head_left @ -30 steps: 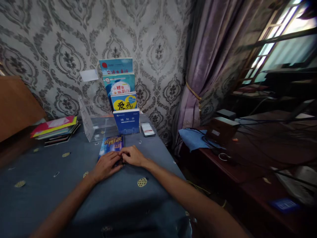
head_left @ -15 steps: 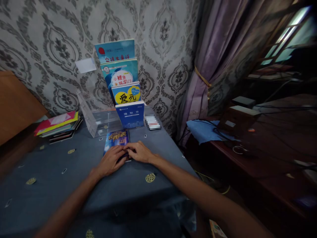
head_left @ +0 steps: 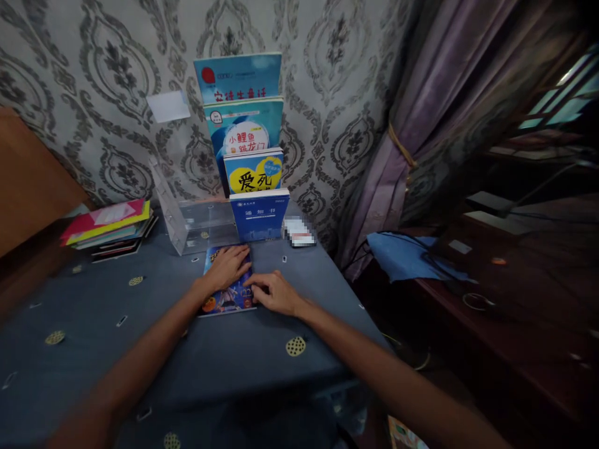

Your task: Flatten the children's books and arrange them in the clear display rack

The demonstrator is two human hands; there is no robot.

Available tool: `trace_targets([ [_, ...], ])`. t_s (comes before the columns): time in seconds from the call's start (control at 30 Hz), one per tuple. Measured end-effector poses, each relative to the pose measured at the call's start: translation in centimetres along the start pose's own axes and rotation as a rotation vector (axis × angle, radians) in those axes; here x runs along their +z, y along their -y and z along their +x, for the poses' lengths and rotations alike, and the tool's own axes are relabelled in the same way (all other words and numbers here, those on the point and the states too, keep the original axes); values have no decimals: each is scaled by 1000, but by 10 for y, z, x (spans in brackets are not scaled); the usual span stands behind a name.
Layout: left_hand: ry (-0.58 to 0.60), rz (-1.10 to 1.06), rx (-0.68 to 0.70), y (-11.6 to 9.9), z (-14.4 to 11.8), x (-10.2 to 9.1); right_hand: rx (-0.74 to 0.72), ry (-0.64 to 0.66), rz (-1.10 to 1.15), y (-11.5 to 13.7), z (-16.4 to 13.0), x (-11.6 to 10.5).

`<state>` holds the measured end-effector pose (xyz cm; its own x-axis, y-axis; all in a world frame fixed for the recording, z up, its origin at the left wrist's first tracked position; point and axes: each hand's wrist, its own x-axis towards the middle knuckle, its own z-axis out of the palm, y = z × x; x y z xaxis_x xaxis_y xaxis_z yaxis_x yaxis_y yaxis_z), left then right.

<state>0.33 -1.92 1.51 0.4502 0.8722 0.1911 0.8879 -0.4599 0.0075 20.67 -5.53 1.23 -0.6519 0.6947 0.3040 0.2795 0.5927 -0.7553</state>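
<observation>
A small paperback book [head_left: 229, 298] with a blue and purple cover lies flat on the cloth-covered table. My left hand [head_left: 225, 269] rests on the upper part of that cover, palm down and fingers stretched out. At the book's right edge is my right hand [head_left: 275, 293], fingers curled, the index fingertip on the cover and the thumb by the edge. Just behind, a clear acrylic display rack [head_left: 175, 218] holds several books standing in tiers, the front one a dark blue book [head_left: 259, 218].
Coloured folders and books form a stack [head_left: 112, 224] on the left. A pixelated white item [head_left: 299, 232] lies right of the rack. The table's right edge drops off beside a dark red desk [head_left: 468, 330] with a blue cloth [head_left: 397, 255]. Patterned wall and purple curtain [head_left: 374, 181] stand behind.
My left hand has slid up from the book's near edge onto its upper cover, uncovering the lower artwork. My right hand stays by the right edge. The view has shifted slightly.
</observation>
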Motion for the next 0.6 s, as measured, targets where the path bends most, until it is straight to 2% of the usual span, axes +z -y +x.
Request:
trace_targets([
  [0.17,-21,6,-19,10,16,3,10,8,-2,-3,0,0],
  [0.4,-41,-36,-2,12,15,7,58,48,71,-5,-1,-3],
  [0.6,21,-52,13,8,11,7,108,64,182,-9,0,-5],
])
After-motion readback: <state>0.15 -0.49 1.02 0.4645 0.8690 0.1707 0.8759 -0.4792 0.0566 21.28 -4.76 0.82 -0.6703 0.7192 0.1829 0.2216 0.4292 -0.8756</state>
